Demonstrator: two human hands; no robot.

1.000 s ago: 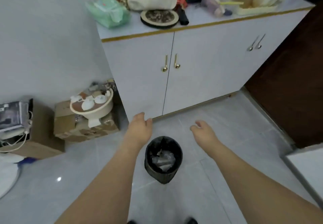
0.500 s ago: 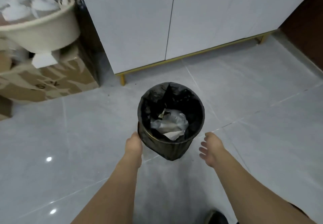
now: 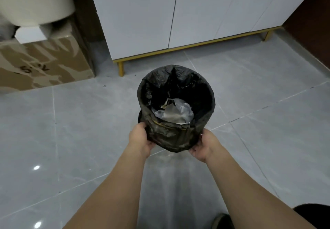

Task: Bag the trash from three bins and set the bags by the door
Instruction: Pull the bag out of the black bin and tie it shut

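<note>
Down low, both forearms reach in and the hands are on the job. The left hand [image 3: 141, 139] grips the near left side of the bin [image 3: 171, 137], fingers wrapped round the liner-covered wall; the right hand [image 3: 205, 146] cups the near right side from below, fingers curled onto the plastic. The bin sits between them on the grey tile floor [image 3: 71, 121], just in front of the white cabinet [image 3: 142, 14]. It is small, so it should be light. The black bag [image 3: 178, 78] folded over the rim is thin, crinkly film: soft, slippery and easy to tear, so the folded cuff at the rim looks the best place to take hold and peel it up evenly. Inside lies crumpled pale trash [image 3: 175, 112], paper or plastic by the look of it, hardly any weight. Further back on the left stands a cardboard box [image 3: 44, 64] with a cream basin [image 3: 35, 1] on top.
</note>
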